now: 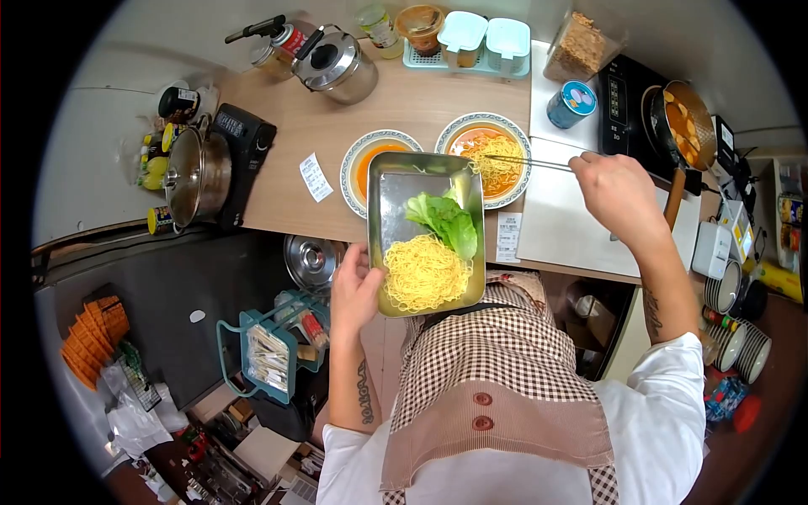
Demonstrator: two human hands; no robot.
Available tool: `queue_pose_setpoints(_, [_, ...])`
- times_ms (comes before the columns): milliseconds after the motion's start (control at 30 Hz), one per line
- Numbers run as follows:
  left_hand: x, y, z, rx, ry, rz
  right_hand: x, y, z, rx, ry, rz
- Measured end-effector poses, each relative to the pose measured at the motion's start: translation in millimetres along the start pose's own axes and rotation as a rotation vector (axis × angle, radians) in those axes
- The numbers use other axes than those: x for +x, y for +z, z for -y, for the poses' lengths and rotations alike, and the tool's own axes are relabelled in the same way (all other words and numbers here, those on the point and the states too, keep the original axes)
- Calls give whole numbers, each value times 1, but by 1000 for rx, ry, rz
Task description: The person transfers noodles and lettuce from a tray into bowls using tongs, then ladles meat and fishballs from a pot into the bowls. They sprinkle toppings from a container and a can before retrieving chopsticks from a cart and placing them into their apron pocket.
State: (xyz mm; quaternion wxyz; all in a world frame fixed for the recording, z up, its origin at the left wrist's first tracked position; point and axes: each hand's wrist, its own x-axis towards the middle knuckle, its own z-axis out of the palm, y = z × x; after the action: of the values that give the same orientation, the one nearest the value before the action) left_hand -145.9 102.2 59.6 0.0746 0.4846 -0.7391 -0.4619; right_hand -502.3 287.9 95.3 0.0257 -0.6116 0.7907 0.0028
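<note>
My left hand (357, 288) grips the left edge of a rectangular metal tray (389, 198), held out over the counter's front edge. In the tray lie a mound of yellow noodles (427, 273) and green lettuce leaves (444, 220). My right hand (617, 195) is closed round thin metal chopsticks (539, 162), which point left. Their tips touch noodles in the right patterned bowl (523, 181), which also holds orange-red soup. The left patterned bowl (348, 165) contains orange soup, and the tray covers part of it.
Paper receipts (317, 177) lie by the bowls. A kettle (343, 71) and lidded tubs (462, 34) stand at the back. On the right, a pan (707, 126) of food sits on a cooker (621, 101). A lidded pot (202, 178) occupies the left cooker. A blue tin (572, 105) stands nearby.
</note>
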Motion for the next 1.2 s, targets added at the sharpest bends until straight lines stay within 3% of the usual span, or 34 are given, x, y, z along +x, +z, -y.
queue_pose_setpoints(100, [0,-1,2,-37,-3,-14,-4,-8,-2,-6,43,44])
queue_pose_setpoints(333, [-3,-2,6,-63,11,-19,7,31,0,-12,-99,-47])
queue_pose_setpoints(667, [-5,-7,17,-108,-11,-61,1,27,-22,64,80,-49])
queue_pose_setpoints(767, [-9,-11,13,-176,-24,-78,-7,31,-24,34,137,41])
queue_pose_setpoints(933, [-8,-18,38,-364,-31,-103,0,79,-11,104,53,7])
queue_pose_setpoints(1100, [-14,-24,51,-518,-49,-133,-12,53,8,180,163,29])
queue_pose_setpoints(1133, [-16,-23,53,-563,-55,-145,-14,58,5,159,169,119])
queue_pose_setpoints(1200, [-16,-20,55,-610,-57,-184,-6,75,11,200,137,73])
